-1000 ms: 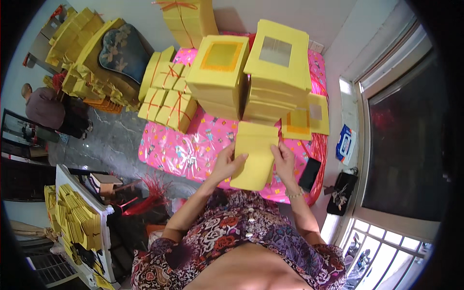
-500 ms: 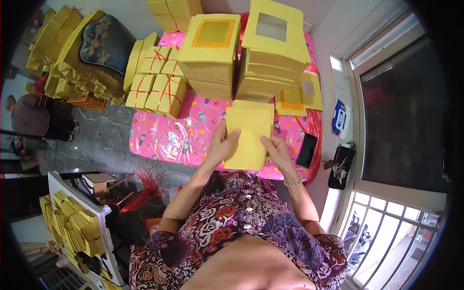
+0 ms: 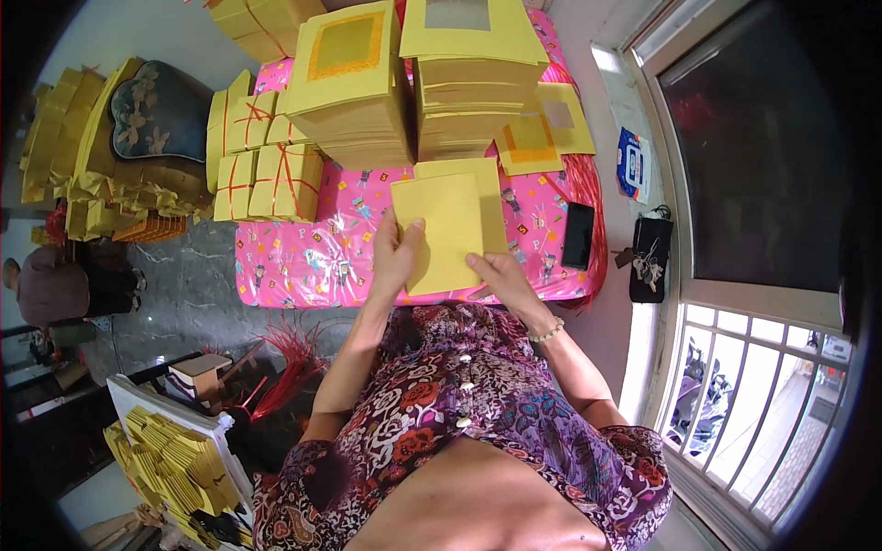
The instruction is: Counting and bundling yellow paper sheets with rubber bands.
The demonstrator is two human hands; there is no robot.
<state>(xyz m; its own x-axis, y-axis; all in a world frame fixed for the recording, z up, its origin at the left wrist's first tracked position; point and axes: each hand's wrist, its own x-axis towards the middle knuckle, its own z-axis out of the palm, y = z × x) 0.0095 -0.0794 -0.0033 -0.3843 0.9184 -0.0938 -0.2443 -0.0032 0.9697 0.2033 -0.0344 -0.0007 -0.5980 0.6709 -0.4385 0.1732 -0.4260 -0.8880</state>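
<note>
Between my two hands is a yellow paper stack (image 3: 443, 230), tilted slightly to the left above the near part of the pink tablecloth. My left hand (image 3: 397, 255) grips its left edge, thumb on top. On the lower right edge, my right hand (image 3: 501, 280) pinches it, thumb on the face and fingers partly hidden underneath. More yellow paper (image 3: 492, 188) shows behind the held stack; whether it is held or lying on the table cannot be made out. Just beyond stand two tall piles, one topped with an orange-framed sheet (image 3: 344, 50), the other with a silver-square sheet (image 3: 459, 14).
Red-tied yellow bundles (image 3: 285, 179) sit at the table's left. A phone (image 3: 578, 235) and red strands (image 3: 588, 193) lie at its right, beside a windowsill with keys (image 3: 650, 266). A white-edged stand (image 3: 184, 432) holds yellow papers lower left. Another person (image 3: 55, 285) is at far left.
The view has shifted, so the piles sit higher and further left. The paper between my hands has turned a little, and more of the yellow paper behind it shows on the right.
</note>
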